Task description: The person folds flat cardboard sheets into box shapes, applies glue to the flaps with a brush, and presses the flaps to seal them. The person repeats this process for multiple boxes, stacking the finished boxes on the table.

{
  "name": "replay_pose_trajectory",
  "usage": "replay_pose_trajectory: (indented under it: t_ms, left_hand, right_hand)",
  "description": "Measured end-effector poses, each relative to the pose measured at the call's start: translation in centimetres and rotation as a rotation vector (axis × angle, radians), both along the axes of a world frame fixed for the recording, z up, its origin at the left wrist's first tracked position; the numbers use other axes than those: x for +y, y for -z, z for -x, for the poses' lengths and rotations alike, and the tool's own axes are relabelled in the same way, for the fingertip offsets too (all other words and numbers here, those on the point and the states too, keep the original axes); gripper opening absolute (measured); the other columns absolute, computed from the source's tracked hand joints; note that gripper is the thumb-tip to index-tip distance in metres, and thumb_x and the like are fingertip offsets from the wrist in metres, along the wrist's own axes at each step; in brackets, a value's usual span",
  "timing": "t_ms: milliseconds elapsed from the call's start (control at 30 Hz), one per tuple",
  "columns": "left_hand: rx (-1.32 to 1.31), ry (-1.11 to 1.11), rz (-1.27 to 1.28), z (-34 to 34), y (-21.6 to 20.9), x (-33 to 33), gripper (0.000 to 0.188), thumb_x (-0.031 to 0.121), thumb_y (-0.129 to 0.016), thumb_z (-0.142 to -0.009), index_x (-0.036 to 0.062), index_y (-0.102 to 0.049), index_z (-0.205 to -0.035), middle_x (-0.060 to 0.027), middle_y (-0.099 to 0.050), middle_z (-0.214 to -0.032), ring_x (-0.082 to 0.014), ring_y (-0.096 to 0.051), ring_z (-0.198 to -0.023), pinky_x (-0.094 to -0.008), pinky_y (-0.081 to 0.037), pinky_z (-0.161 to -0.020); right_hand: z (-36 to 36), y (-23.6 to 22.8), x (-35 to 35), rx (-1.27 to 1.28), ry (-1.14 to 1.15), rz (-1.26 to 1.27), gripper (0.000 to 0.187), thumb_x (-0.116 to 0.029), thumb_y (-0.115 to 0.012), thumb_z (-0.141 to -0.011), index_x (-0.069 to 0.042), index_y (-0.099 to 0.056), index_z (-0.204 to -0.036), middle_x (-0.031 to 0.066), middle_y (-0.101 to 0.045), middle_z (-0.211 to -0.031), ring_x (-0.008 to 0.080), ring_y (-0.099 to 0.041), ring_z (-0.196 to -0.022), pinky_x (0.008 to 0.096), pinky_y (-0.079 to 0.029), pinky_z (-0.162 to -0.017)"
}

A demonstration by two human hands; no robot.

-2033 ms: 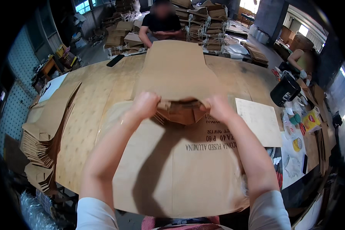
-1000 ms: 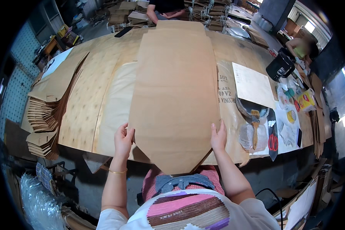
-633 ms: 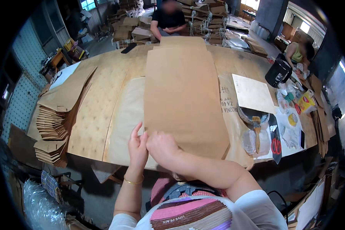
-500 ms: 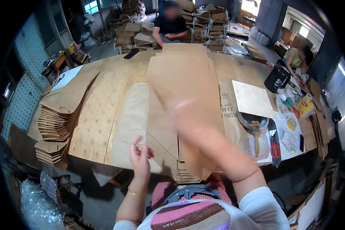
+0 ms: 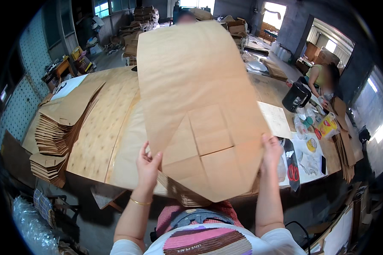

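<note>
A large brown paper bag (image 5: 195,80) is raised over the table, its folded bottom with creased flaps tilted toward me. My right hand (image 5: 271,153) grips its lower right edge, thumb on the front. At the lower left edge is my left hand (image 5: 149,165), with the thumb over the paper and the fingers curled beside the edge; how firmly it holds is hard to see. Beneath the raised bag, a stack of brown paper bags (image 5: 185,193) shows at the table's near edge. The raised bag hides the rest of that stack.
Fanned paper bags (image 5: 53,136) lie on the left of the wooden table (image 5: 100,123). To the right are a white board (image 5: 274,119), a black jug (image 5: 296,97), red-handled scissors (image 5: 293,173) and a phone (image 5: 323,165). A person (image 5: 323,80) works at far right; another sits behind the bag.
The paper bag has come up off the stack and tilted toward me. My right hand has moved from over the stack to the bag's right edge; the left now meets its left edge.
</note>
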State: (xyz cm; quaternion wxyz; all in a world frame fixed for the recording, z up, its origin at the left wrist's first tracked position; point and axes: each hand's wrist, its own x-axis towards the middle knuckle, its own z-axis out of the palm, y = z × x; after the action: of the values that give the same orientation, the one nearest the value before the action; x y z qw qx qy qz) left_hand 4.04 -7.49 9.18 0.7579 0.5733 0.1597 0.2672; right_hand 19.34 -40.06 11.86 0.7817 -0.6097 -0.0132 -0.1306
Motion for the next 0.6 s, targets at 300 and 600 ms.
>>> replay_pose_trajectory:
  t_ms: [300, 600]
  left_hand:
    - [0.632, -0.019, -0.825, -1.2, 8.0, 5.7, 0.057, 0.010, -0.078, -0.071, 0.0020, -0.054, -0.122, -0.0074, -0.059, -0.074, -0.0191, -0.059, -0.068, -0.0336, -0.050, -0.062]
    - [0.577, 0.376, -1.162, -9.9, 5.0, 0.7, 0.039, 0.012, -0.081, -0.066, -0.0046, -0.062, -0.096, -0.0149, -0.063, -0.081, -0.0298, -0.061, -0.073, -0.0338, -0.051, -0.067]
  right_hand:
    - [3.2, 10.8, -1.6, 0.584, -0.224, 0.876, 0.024, -0.017, -0.072, -0.082, 0.000, -0.063, -0.096, 0.0104, -0.063, -0.090, 0.0222, -0.061, -0.089, 0.0327, -0.048, -0.081]
    - [-3.6, 9.1, 6.4, -0.203, -0.539, 1.301, 0.043, -0.020, -0.078, -0.072, 0.001, -0.061, -0.105, 0.0185, -0.060, -0.097, 0.0366, -0.056, -0.098, 0.0424, -0.046, -0.086]
